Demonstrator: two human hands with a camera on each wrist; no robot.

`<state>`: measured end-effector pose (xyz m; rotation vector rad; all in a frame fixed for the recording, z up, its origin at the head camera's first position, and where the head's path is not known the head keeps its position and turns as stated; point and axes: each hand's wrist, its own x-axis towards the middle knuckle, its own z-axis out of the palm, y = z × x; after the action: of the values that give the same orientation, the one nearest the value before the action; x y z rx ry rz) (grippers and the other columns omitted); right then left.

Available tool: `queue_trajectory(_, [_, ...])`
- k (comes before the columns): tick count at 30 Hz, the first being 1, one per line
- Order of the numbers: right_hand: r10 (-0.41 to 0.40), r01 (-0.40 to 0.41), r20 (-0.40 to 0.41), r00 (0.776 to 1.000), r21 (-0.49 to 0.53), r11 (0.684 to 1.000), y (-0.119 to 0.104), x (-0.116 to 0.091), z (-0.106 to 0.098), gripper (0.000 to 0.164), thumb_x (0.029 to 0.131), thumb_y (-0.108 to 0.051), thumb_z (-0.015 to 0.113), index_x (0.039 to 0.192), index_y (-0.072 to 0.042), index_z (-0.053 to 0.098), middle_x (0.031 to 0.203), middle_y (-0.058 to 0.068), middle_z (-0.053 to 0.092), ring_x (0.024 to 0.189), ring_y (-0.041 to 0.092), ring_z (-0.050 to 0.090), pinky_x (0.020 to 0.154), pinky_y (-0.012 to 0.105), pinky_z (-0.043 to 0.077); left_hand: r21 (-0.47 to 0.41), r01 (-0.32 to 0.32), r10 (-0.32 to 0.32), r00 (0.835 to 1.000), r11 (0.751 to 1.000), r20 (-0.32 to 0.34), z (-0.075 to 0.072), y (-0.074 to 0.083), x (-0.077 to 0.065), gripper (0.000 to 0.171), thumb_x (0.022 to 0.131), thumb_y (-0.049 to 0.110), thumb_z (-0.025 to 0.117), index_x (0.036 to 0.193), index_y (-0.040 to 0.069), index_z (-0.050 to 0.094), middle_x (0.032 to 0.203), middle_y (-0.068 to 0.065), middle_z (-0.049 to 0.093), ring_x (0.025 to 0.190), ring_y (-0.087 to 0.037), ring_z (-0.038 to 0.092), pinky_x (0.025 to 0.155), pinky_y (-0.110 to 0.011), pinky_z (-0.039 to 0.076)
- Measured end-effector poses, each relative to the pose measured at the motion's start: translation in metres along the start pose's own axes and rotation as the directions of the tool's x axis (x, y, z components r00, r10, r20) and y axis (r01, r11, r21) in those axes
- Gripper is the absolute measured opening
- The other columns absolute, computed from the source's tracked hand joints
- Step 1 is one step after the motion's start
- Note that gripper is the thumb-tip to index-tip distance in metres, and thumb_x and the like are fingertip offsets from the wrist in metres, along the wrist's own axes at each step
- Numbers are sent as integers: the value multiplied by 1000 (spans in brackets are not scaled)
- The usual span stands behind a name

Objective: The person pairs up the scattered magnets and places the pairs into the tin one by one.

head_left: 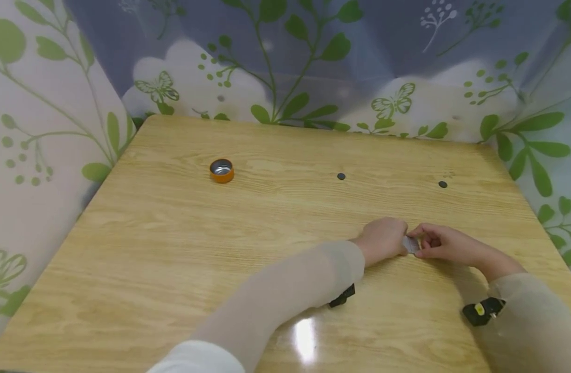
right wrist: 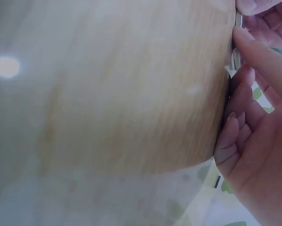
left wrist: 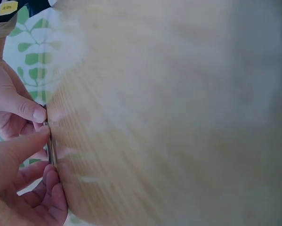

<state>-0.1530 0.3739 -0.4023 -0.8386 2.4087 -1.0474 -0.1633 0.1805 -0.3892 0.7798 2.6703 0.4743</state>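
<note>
A small flat grey piece [head_left: 411, 245] is held between both hands, low over the right part of the table. My left hand [head_left: 384, 239] pinches its left side, and my right hand [head_left: 448, 246] grips the opposite side between thumb and fingers. Seen nearly edge-on in the left wrist view, the piece [left wrist: 52, 149] looks like a thin metallic strip. The right wrist view gives only a sliver of it, since fingers cover much of it. Its exact kind cannot be told.
An orange bowl-like cup [head_left: 222, 171] with a shiny metal inside stands at the back left of the wooden table [head_left: 173, 248]. Two small dark discs lie farther back: one disc [head_left: 341, 176] near the middle, another disc [head_left: 442, 184] at the right. Leaf-patterned curtains [head_left: 285, 62] border the table.
</note>
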Motion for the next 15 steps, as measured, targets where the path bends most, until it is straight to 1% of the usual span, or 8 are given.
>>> queue_trajectory(2, [-2, 2, -4, 1000, 11, 1000, -1, 2, 0, 28, 84, 2, 65, 110, 3, 54, 71, -4, 50, 58, 7, 44, 50, 24, 38, 15, -37, 37, 999, 999, 8, -1, -3, -2, 22, 81, 33, 73, 94, 20, 62, 79, 12, 55, 68, -3, 48, 56, -20, 41])
queue_trajectory(4, [7, -7, -4, 1000, 13, 1000, -2, 2, 1, 28, 85, 1, 65, 110, 2, 54, 71, -5, 50, 57, 6, 43, 49, 24, 38, 7, -68, 68, 997, 998, 23, -3, -7, -3, 22, 80, 32, 74, 93, 19, 61, 78, 11, 54, 68, -4, 47, 56, -20, 40])
queue_trajectory(5, [15, -15, -3, 1000, 12, 1000, -2, 2, 1, 28, 85, 1, 65, 111, 2, 54, 71, -5, 49, 57, 6, 43, 49, 24, 37, 2, -79, 79, 996, 997, 31, -4, -9, -4, 22, 80, 31, 74, 93, 18, 61, 79, 11, 55, 68, -5, 47, 56, -20, 40])
queue_trajectory(7, [44, -44, -8, 999, 4, 999, -4, 2, 1, 29, 85, -2, 66, 111, 1, 54, 71, -5, 49, 58, 6, 43, 49, 24, 37, -4, -86, 86, 995, 996, 51, -5, -13, -6, 25, 80, 33, 72, 98, 18, 62, 84, 10, 57, 71, -4, 48, 57, -20, 41])
queue_trajectory(9, [78, -78, -8, 997, -15, 997, -6, 2, 0, 30, 85, -5, 66, 113, 0, 54, 72, -6, 49, 58, 6, 43, 50, 24, 37, -13, -78, 79, 994, 997, 75, -8, -19, -9, 32, 82, 36, 70, 108, 19, 63, 96, 11, 61, 78, -4, 52, 61, -20, 43])
queue_trajectory(11, [118, -118, -6, 993, -34, 992, -7, 2, -1, 32, 86, -9, 67, 114, -2, 54, 72, -5, 49, 59, 6, 43, 51, 24, 38, -4, -61, 62, 993, 998, 98, -11, -26, -12, 41, 84, 42, 67, 118, 20, 61, 109, 11, 61, 90, -3, 55, 69, -21, 46])
queue_trajectory(12, [139, -140, -4, 990, -47, 989, -8, 2, -2, 33, 86, -11, 67, 115, -3, 53, 72, -5, 49, 60, 6, 43, 52, 24, 38, -1, -55, 55, 993, 998, 109, -12, -30, -14, 45, 85, 44, 65, 123, 21, 58, 115, 12, 60, 97, -3, 55, 73, -22, 47])
queue_trajectory(15, [194, -193, 18, 981, -77, 978, -9, 3, -3, 37, 87, -16, 67, 118, -4, 51, 74, -2, 49, 62, 7, 44, 54, 24, 38, -27, -30, 33, 991, 999, 132, -18, -45, -19, 49, 87, 48, 61, 128, 22, 55, 124, 12, 56, 111, -5, 52, 84, -23, 45])
